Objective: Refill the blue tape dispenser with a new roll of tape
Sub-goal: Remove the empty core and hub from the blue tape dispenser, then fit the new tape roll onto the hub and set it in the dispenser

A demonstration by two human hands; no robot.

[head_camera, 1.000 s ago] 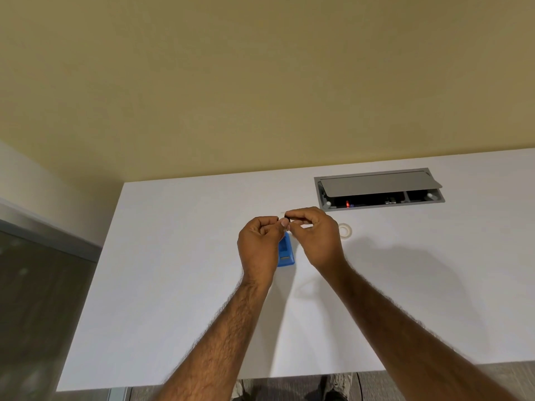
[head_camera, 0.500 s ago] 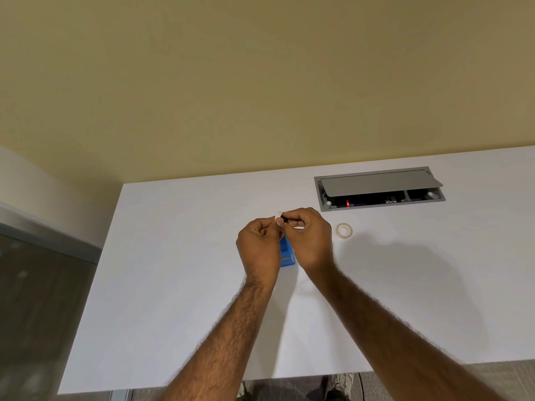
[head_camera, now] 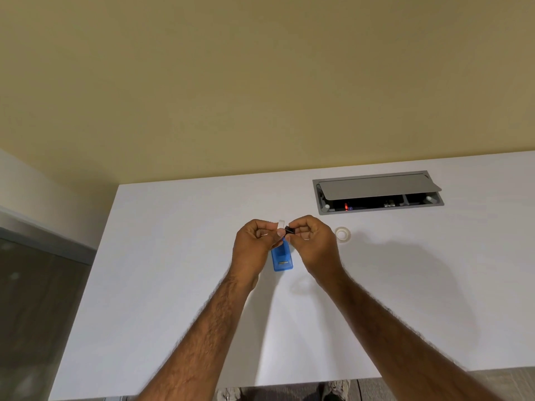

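Observation:
The blue tape dispenser lies on the white table, partly hidden below my two hands. Above it, my left hand pinches a small clear roll of tape that sticks up between thumb and fingers. My right hand pinches a small black spindle piece right beside that roll; the two pieces touch or nearly touch. A second clear roll of tape lies flat on the table to the right of my right hand.
A grey cable hatch with its lid half raised sits in the table at the back right. The table's left edge drops off to a dark floor. A beige wall rises behind the table.
Both hands shifted slightly left, uncovering more of the dispenser and the loose roll. The black piece now shows apart from the clear roll, between the fingertips.

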